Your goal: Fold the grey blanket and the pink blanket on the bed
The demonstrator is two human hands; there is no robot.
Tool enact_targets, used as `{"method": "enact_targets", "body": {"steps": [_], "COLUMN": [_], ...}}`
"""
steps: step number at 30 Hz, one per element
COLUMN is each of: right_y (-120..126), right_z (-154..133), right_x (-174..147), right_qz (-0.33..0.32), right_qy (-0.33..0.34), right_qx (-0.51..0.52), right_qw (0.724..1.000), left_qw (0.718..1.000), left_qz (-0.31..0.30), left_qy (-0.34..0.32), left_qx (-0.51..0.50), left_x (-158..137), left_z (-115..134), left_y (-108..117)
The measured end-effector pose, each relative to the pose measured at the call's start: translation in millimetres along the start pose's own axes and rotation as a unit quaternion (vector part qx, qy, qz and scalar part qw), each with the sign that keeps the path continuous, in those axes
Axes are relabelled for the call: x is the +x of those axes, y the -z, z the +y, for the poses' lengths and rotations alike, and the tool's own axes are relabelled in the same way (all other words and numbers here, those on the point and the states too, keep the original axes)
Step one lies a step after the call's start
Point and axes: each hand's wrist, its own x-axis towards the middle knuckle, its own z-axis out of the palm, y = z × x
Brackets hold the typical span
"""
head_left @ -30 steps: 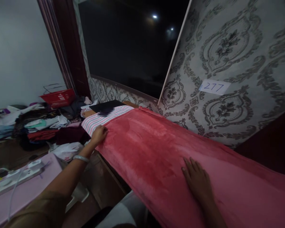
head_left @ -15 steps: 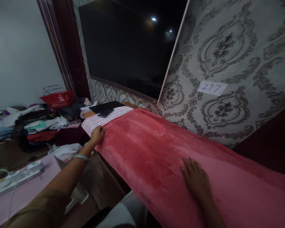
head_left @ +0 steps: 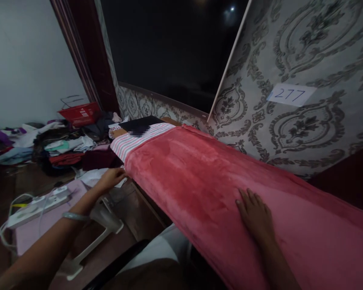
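A red plush blanket (head_left: 187,173) lies spread over a long, low surface along the wall. At its far left end shows a striped cloth (head_left: 124,147) in white, pink and grey. My left hand (head_left: 113,178), a bangle on its wrist, is at the blanket's near left edge with its fingers closed on the hanging border; the fingertips are partly hidden. On the blanket's top my right hand (head_left: 257,215) rests flat, fingers stretched out, pressing on the smooth plush.
A dark flat object (head_left: 142,124) lies beyond the striped cloth. At left, a power strip (head_left: 38,207) with cables sits on a pink stool (head_left: 30,237). Piled clothes (head_left: 69,149) and a red basket (head_left: 81,114) stand behind. A large television (head_left: 175,52) hangs above.
My left hand has moved down from the blanket's top corner beside the striped cloth to its near edge. My right hand stays flat on the blanket. The view has tipped downward.
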Motion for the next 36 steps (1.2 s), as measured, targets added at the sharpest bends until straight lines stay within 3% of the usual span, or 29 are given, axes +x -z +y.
{"method": "enact_targets", "body": {"steps": [2,5,9,19,29,33,36], "right_y": [0.8,3.3,4.6,-0.6,4.8,7.4,7.6], "right_z": [0.0,-0.9,-1.4,1.2,-1.5,-3.0,-3.4], "right_x": [0.0,0.3,0.4,0.8,0.0,-0.4,-0.3], "right_qz": [-0.006,-0.017,-0.021,-0.003,-0.013,-0.021,-0.02], "right_qy": [-0.002,-0.006,-0.006,0.0,-0.001,-0.003,-0.005], "right_qx": [0.0,-0.004,-0.007,0.001,-0.016,-0.019,-0.017], "right_qw": [1.0,1.0,1.0,1.0,1.0,1.0,1.0], "left_qw": [0.997,0.995,0.995,0.993,0.992,0.994,0.999], "left_qz": [-0.021,0.001,0.058,0.085,0.076,0.035,0.019], "left_qy": [-0.049,-0.052,-0.027,-0.008,-0.023,-0.027,0.035], "left_qx": [-0.05,-0.08,-0.077,-0.08,-0.102,-0.098,-0.002], "left_x": [-9.3,-20.2,-25.1,-26.1,-20.5,-20.0,-23.4], "left_z": [15.8,31.5,34.5,44.5,36.5,21.1,-2.4], "left_y": [-24.9,-57.4,-74.4,-74.5,-78.3,-57.0,-28.6]}}
